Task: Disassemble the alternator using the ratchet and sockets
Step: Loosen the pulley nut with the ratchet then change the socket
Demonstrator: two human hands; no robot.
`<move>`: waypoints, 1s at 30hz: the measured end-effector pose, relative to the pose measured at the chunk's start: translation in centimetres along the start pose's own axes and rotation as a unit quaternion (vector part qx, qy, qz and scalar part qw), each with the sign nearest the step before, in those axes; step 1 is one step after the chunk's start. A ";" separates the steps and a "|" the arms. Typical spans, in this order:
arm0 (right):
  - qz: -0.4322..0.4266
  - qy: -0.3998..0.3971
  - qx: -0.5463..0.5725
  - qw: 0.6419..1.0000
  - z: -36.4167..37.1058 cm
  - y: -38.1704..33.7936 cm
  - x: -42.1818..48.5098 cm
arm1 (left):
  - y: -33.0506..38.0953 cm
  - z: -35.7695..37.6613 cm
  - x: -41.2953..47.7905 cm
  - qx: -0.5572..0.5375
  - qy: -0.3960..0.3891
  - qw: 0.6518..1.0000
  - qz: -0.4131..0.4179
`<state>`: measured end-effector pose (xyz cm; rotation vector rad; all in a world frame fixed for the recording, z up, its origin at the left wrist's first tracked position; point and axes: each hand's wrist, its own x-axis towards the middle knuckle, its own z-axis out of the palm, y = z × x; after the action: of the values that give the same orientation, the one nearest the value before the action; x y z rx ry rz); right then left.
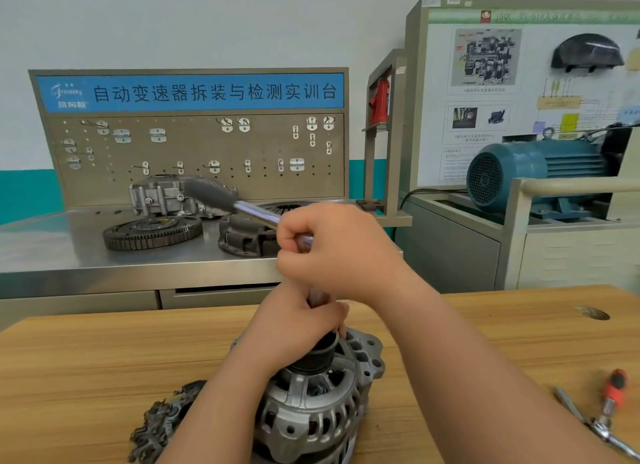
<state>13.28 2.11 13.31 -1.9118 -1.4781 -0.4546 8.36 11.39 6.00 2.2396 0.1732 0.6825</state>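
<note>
Alternator [311, 411] sits pulley-up on the wooden table [86, 359], close to the near edge and directly below both hands. The step in hand looks like loosening the nut at the black pulley [320, 354]. The tool is already stacked on the shaft axis. The left hand [294, 325] is curled round what appears to be the socket [315, 298], just above the pulley rim, steadying it; only a short metal stub shows above the fingers. The right hand [336, 252], higher up, is closed round the ratchet [242, 207] near its head, and the chrome shank and dark grip run away up and to the left. The nut is hidden under the left hand, so I cannot tell whether the socket is fully seated. The next move probably calls for shifting the right hand out toward the grip for leverage, then swinging the handle while the left hand keeps the socket square and stops the pulley turning. The housing is unclamped, so it may spin or slide. An orange-handled screwdriver [614, 384] lies well to the right.
</note>
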 end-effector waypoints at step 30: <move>0.004 0.050 -0.047 0.998 0.8 -0.5 -1.1 | 0.5 -0.1 -0.3 0.032 0.014 0.999 0.025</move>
<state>12.33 1.99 12.19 -1.9370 -1.4066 -0.6188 8.05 10.98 6.32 2.3019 0.1558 0.7448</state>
